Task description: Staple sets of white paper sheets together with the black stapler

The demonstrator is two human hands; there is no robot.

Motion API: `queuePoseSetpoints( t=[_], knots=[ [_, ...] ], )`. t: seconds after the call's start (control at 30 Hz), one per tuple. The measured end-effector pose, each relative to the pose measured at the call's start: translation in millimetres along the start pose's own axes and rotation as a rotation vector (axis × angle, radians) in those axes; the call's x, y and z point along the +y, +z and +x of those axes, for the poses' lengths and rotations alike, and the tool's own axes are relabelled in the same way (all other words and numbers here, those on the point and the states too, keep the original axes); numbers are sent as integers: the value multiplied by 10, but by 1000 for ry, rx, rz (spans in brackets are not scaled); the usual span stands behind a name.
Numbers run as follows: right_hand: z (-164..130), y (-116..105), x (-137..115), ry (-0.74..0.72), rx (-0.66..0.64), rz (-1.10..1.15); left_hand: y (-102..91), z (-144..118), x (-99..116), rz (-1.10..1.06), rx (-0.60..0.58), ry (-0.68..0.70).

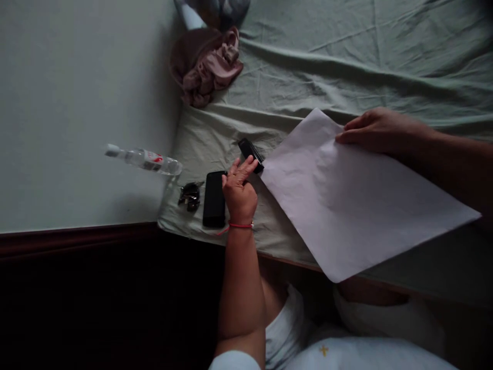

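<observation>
A wrinkled pale green bedsheet covers the bed beside a plain wall. On it lies a large smooth white paper sheet, one corner overhanging the bed's edge. The right hand rests flat on the paper's far edge, fingers together. Left of the paper, the left hand touches a small black case, fingers loosely spread, beside a black phone and keys

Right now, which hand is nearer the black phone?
Left. The left hand lies right beside the black phone, at its right edge, fingertips reaching to a small black object. The right hand rests far off on the paper sheet's upper edge.
</observation>
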State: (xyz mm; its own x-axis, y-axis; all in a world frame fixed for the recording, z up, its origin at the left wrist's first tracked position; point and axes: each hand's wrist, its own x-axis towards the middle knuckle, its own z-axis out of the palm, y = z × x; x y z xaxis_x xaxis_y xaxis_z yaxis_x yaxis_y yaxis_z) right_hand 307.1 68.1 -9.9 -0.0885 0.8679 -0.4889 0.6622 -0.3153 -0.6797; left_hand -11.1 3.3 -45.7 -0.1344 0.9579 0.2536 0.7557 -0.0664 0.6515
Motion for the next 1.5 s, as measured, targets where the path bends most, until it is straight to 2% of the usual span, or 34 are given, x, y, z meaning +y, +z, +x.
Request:
queuePoseSetpoints(
  t=[0.2,0.33,0.5,0.57,0.7,0.77,0.87,0.97,1.07,1.13,1.2,1.3,1.4,1.47,1.5],
  knots=[
    [-52,4,-50,31,-3,31,46,-45,42,17,13,-35],
    [-37,38,45,-16,-82,105,58,-64,29,32,7,-51],
    [21,13,130,-30,-180,157,40,-114,-72,-239,-45,5],
    [-1,-38,111,-22,-266,193,32,-141,-87,-338,6,-45],
    [-113,-130,70,-56,-359,319,-56,-161,-32,-490,200,-228],
    [-138,-138,85,-91,-408,319,-143,-166,26,-566,205,-317],
    [-95,-99,142,-171,-532,233,-265,-200,136,-628,52,-410],
    [-21,-41,184,-247,-610,164,-325,-254,251,-633,-279,-408],
    [13,-17,177,-252,-589,149,-339,-281,311,-607,-649,-365],
    [10,-30,161,-225,-529,169,-344,-275,295,-568,-746,-361],
    [-5,-59,154,-205,-457,210,-349,-260,238,-525,-685,-375],
    [-59,-127,158,-178,-409,304,-354,-245,121,-536,-465,-396],
    [-161,-220,124,-9,-338,421,-358,-232,36,-640,-254,-430],
    [-232,-280,64,97,-79,473,-363,-211,13,-687,-144,-462],
    [-257,-301,30,136,-12,518,-365,-197,10,-697,-100,-480]
  ],
)
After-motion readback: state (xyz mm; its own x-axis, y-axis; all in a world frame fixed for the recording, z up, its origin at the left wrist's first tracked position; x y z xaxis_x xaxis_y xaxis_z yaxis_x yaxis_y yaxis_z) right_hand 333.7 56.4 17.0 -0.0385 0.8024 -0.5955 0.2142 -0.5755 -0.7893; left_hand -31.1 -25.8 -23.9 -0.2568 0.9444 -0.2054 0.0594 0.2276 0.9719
